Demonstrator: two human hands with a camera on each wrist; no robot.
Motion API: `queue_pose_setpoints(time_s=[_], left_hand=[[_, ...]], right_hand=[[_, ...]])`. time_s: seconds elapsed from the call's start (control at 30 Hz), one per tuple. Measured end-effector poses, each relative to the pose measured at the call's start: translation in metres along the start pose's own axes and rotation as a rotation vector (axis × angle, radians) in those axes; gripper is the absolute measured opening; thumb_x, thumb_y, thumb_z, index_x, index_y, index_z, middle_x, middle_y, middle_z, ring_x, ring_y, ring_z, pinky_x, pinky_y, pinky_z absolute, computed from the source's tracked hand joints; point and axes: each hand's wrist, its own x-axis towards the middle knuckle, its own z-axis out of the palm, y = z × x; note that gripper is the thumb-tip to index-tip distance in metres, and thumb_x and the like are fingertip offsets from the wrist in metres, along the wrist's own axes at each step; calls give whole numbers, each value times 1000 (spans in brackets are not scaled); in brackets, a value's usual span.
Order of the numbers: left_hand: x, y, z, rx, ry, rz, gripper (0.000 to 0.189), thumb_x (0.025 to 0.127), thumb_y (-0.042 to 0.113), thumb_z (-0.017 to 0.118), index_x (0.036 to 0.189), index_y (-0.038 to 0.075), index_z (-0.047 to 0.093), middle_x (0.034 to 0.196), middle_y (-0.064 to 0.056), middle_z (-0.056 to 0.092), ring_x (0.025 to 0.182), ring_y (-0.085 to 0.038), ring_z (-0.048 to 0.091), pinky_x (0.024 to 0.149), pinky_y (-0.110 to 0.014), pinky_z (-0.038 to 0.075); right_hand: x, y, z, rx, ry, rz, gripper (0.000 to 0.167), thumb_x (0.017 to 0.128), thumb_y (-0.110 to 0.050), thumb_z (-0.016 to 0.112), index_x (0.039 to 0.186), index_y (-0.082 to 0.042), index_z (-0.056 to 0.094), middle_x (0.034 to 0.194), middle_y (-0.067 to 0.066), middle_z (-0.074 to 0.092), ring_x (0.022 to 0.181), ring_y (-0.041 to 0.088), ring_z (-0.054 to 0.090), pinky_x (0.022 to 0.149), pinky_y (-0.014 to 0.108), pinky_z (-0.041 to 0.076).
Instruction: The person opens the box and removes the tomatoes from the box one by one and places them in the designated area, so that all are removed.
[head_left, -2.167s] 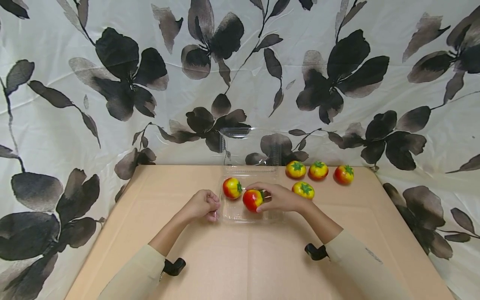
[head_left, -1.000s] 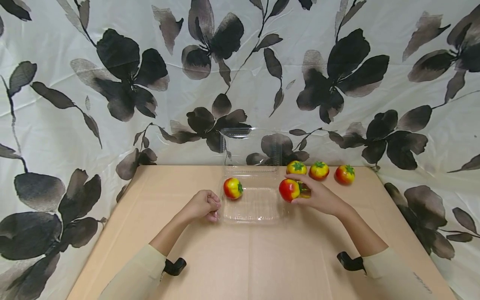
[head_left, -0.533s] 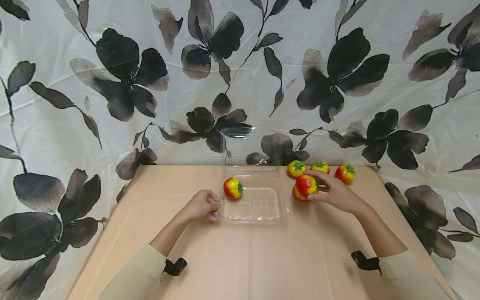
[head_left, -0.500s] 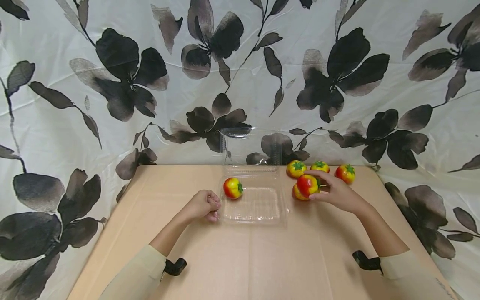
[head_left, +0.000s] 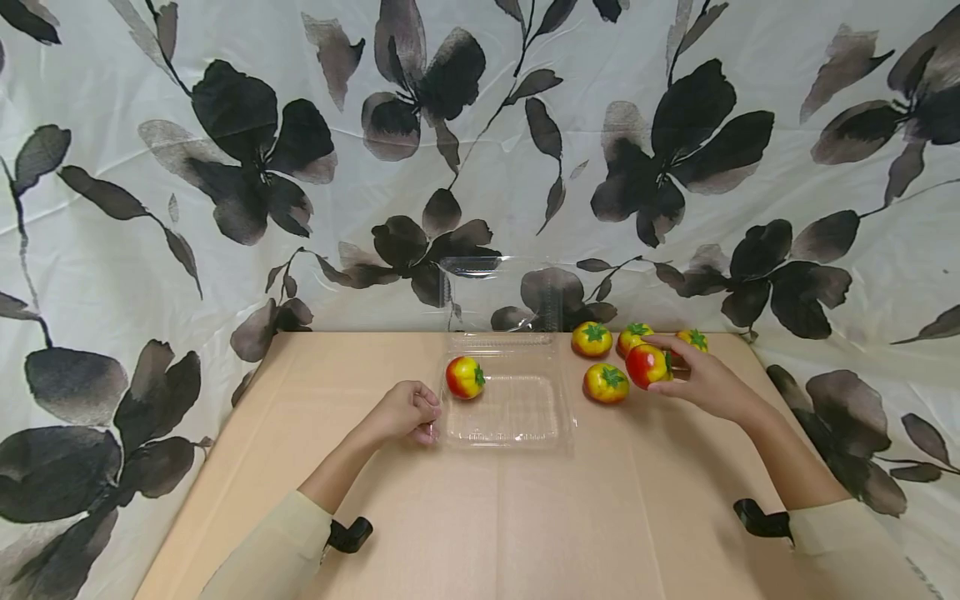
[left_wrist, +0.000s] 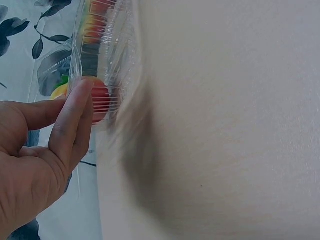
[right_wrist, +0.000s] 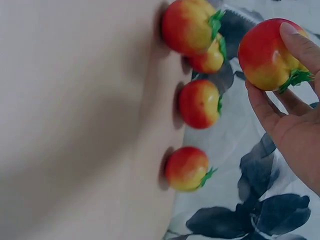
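My left hand [head_left: 405, 410] pinches the left rim of a clear plastic clamshell box [head_left: 510, 429], whose lid stands raised at the back. The left wrist view shows thumb and fingers on the box's edge [left_wrist: 76, 55]. One red-and-yellow tomato [head_left: 465, 377] with a green top sits in the box's back left. My right hand [head_left: 705, 383] holds another tomato [head_left: 645, 367] between thumb and fingers. In the right wrist view that held tomato [right_wrist: 265, 55] is apart from the others. It hangs right of the front tomato [head_left: 606, 383].
Along the table's back edge sit a left tomato [head_left: 592, 339], a middle tomato [head_left: 632, 336] and a right tomato [head_left: 693, 339], the latter two partly hidden by the right hand and its tomato. A floral cloth [head_left: 540, 167] hangs behind the tan table [head_left: 450, 517].
My right hand has lifted a tomato out of the box and carried it right, past the front loose tomato. My left hand has stayed at the box's rim.
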Motion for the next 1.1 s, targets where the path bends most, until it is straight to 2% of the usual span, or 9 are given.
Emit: queue_pose_setpoints(time_s=[0.13,0.37,0.73,0.9,1.1], left_hand=[[1,-1,0,-3,-2,3,14,98,-7,61,108,-11,52,80,-25,68,57,-17,66,57,-34,65],[1,-2,-1,5,-3,11,16,98,-6,62,109,-12,52,81,-27,68,58,-17,66,57,-35,65],[2,-4,-1,-4,-9,8,15,98,-6,62,109,-12,52,78,-22,68,57,-17,66,58,-34,65],[3,-4,-1,-9,-11,8,15,98,-7,61,108,-11,52,77,-19,68,57,-17,66,58,-34,66],[4,-5,-1,-12,-12,9,15,97,-8,61,108,-11,51,77,-18,69,57,-17,66,58,-34,65]], right_hand=[[-1,10,-3,-28,2,-4,74,91,-24,81,151,-4,43,153,27,40,132,52,49,105,66,48],[2,24,-3,-50,-19,41,75,91,-25,80,152,-5,42,153,27,40,133,53,47,106,67,49],[8,32,-2,-129,-64,102,74,90,-29,81,150,-6,43,149,29,46,131,51,47,109,73,43],[11,37,0,-167,-59,104,73,89,-29,82,148,-3,47,144,31,51,126,50,49,108,74,42],[14,45,4,-217,-54,134,69,87,-31,83,145,-7,53,135,29,58,121,50,53,103,73,47]])
